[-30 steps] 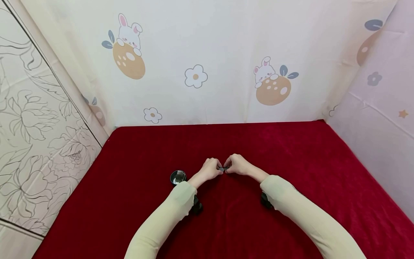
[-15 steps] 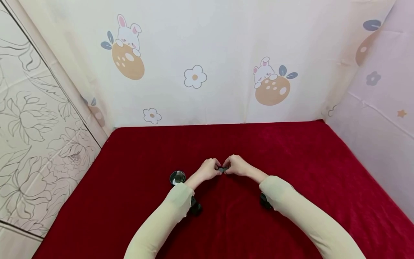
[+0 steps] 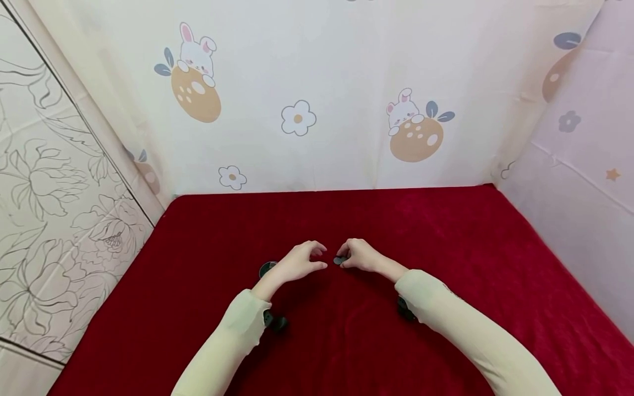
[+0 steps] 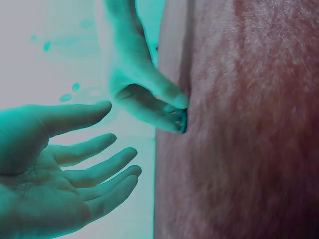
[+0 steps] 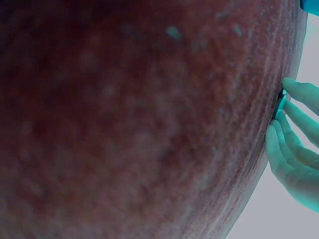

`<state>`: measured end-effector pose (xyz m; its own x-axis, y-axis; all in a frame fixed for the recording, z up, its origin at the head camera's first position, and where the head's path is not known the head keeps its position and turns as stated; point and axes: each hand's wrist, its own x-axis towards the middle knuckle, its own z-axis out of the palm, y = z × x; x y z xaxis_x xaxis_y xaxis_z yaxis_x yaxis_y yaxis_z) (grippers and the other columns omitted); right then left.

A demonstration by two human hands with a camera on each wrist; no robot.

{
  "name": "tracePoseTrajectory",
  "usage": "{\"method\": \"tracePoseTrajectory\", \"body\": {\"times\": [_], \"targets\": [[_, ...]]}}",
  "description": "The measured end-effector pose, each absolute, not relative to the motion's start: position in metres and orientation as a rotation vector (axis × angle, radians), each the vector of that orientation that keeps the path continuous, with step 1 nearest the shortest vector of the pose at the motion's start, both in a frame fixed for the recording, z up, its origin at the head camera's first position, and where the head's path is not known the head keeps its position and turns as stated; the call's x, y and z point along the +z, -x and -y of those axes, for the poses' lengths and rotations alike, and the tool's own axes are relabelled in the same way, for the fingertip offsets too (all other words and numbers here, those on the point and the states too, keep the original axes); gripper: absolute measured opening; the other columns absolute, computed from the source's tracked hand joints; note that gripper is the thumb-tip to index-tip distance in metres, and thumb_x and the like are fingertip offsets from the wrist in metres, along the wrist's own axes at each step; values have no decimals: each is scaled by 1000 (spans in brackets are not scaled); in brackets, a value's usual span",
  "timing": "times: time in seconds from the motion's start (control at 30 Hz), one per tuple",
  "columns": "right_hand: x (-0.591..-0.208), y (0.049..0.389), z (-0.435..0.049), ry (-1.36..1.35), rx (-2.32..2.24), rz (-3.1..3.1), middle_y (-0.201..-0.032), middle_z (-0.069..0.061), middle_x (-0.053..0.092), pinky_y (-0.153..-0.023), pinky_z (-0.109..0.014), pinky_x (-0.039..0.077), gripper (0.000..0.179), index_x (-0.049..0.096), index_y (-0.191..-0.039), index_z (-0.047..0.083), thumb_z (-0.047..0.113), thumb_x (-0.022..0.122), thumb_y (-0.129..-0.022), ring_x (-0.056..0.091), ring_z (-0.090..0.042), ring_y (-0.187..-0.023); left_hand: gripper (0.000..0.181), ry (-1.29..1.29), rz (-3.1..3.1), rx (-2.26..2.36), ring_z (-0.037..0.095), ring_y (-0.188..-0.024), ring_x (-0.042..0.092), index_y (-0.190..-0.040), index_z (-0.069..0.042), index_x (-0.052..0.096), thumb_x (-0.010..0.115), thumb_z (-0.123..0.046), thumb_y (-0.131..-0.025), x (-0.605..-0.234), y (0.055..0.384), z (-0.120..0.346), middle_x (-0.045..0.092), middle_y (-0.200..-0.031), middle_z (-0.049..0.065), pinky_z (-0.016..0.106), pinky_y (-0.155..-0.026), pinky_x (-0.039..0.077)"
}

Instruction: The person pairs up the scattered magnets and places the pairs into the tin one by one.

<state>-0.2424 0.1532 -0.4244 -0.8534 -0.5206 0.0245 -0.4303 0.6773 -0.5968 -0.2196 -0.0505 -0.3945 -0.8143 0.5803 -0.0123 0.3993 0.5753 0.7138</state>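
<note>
Near the middle of the red cloth, my right hand pinches a small grey, flat round piece between thumb and fingers, low at the cloth. The left wrist view shows that piece edge-on at the fingertips; its exact kind is too small to tell. My left hand is apart from it, a short way to the left, thumb and fingers spread and holding nothing. Its open palm fills the lower left of the left wrist view. Fingers of the right hand touch the piece in the right wrist view.
A dark-rimmed round dish lies left of my left hand, partly hidden behind that wrist. The red cloth covers the table up to a printed curtain at the back. Dark wrist devices hang under both sleeves.
My left hand has let go of the round piece and drawn back to the left, its fingers spreading and its wrist covering more of the dish. The right hand keeps nearly the same place.
</note>
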Motion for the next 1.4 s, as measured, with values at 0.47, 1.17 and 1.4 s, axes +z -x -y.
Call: {"method": "tracePoseTrajectory", "body": {"times": [0.47, 1.17, 1.4], "targets": [[-427, 241, -153, 893, -835, -2745, -85, -8, 57, -65, -23, 48, 22, 67, -95, -5, 3, 68, -74, 57, -21, -77, 36, -841, -2598, 1154, 30, -108, 49, -117, -3, 52, 61, -15, -84, -380, 201, 97, 54, -114, 13, 45, -90, 39], [-423, 244, -148, 867, -818, -2740, -78, -7, 65, -58, -20, 45, 11, 68, -85, -2, 1, 65, -75, 57, -12, -67, 42, -775, -2761, 1123, 30, -108, 48, -118, -2, 52, 66, -11, -79, -396, 191, 154, 52, -114, 10, 47, -88, 40], [-426, 244, -147, 885, -772, -2771, -77, -7, 65, -57, -20, 44, 11, 69, -83, -1, 3, 65, -74, 55, -11, -65, 45, -733, -2775, 1122, 33, -105, 49, -120, 0, 51, 66, -12, -79, -408, 190, 163, 52, -114, 12, 47, -87, 40]]}}
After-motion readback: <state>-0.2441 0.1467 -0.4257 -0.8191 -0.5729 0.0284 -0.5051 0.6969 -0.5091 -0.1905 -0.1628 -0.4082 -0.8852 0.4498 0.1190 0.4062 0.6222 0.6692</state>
